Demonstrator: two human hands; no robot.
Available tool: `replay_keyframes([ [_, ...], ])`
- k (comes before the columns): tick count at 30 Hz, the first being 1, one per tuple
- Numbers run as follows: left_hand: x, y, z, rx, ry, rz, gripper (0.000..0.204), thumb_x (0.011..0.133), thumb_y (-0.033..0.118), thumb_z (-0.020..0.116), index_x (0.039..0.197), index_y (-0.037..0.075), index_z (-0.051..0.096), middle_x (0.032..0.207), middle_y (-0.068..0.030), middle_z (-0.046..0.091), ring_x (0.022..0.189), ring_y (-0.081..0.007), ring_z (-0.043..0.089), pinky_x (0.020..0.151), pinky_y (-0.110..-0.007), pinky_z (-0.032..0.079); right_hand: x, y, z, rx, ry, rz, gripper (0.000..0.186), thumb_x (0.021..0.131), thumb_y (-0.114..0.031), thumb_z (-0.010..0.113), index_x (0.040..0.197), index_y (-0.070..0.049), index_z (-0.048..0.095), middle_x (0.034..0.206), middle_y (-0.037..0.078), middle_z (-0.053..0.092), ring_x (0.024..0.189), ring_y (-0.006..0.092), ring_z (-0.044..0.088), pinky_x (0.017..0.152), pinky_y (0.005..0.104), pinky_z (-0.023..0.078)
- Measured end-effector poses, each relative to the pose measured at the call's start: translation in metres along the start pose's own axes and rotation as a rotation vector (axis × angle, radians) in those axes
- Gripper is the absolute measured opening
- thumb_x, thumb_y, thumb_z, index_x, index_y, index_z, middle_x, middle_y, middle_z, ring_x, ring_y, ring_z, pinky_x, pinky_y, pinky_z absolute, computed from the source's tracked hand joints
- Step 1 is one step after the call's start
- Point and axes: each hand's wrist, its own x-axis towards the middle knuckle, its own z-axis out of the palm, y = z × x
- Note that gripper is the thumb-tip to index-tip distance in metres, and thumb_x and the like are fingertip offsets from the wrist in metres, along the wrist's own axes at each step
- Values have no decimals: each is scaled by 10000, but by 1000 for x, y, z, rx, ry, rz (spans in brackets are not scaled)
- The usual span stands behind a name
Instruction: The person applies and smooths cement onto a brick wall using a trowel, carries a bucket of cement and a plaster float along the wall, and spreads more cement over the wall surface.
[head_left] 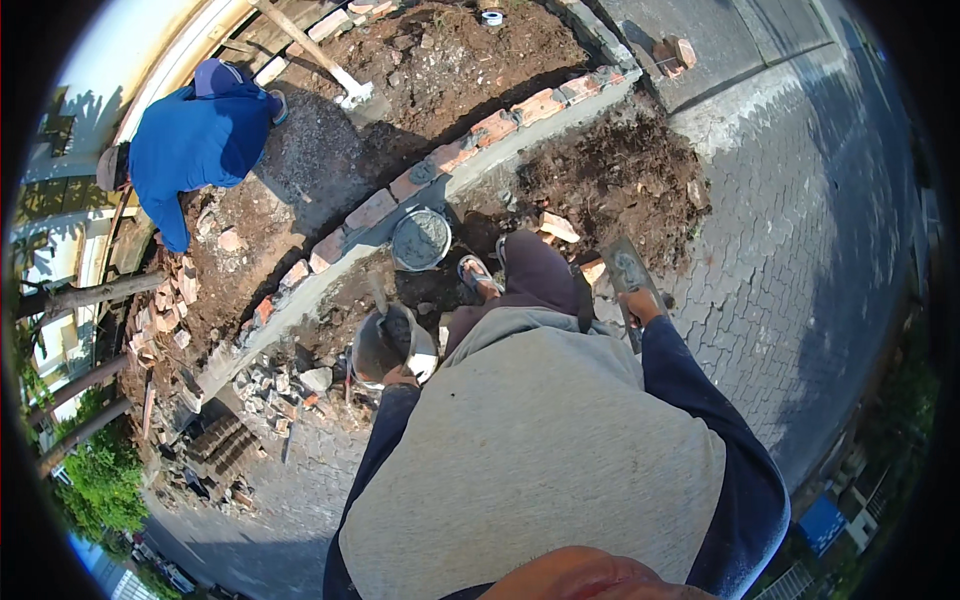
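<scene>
My right hand (640, 305) is closed round a long flat plastering trowel (628, 268), whose blade has grey mortar on it. My left hand (402, 376) grips the near rim of a pale bucket (424, 352). Inside that bucket is grey mortar, and a trowel (378, 292) stands in it with its handle up. Ahead of my feet, against the wall, sits a round pail of wet mortar (421, 240). A low brick wall (372, 210) runs diagonally beyond both containers, with mortar between its bricks.
A person in a blue top (195, 140) bends over the soil behind the wall. A long-handled tool (318, 55) lies near them. Broken bricks (170, 305) and rubble (285, 388) lie to the left. Dug soil (620, 180) borders the paved road (770, 260) on the right.
</scene>
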Motion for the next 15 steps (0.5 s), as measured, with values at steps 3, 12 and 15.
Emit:
replay_keyframes([
  [3, 22, 10, -32, -361, -269, -31, 166, 690, 95, 653, 844, 33, 651, 687, -81, 626, 622, -178, 596, 592, -344, 471, -2, 34, 1, 49, 57, 53, 341, 864, -226, 619, 625, 2, 535, 453, 96, 458, 320, 210, 431, 297, 384, 304],
  [12, 81, 44, -39, 213, -197, 29, 184, 753, 184, 630, 860, 35, 649, 717, -105, 631, 702, -219, 596, 665, -358, 468, -28, 91, -3, 299, 133, 212, 375, 870, -231, 598, 591, 11, 537, 451, 111, 473, 323, 235, 449, 309, 396, 311],
  [15, 105, 95, -53, 229, -525, -52, 543, 655, 371, 766, 1106, 115, 607, 962, -31, 644, 925, -191, 591, 824, -307, 444, -16, 114, -6, 358, 126, 268, 349, 861, -244, 602, 611, -5, 552, 466, 105, 483, 339, 229, 458, 322, 391, 325],
])
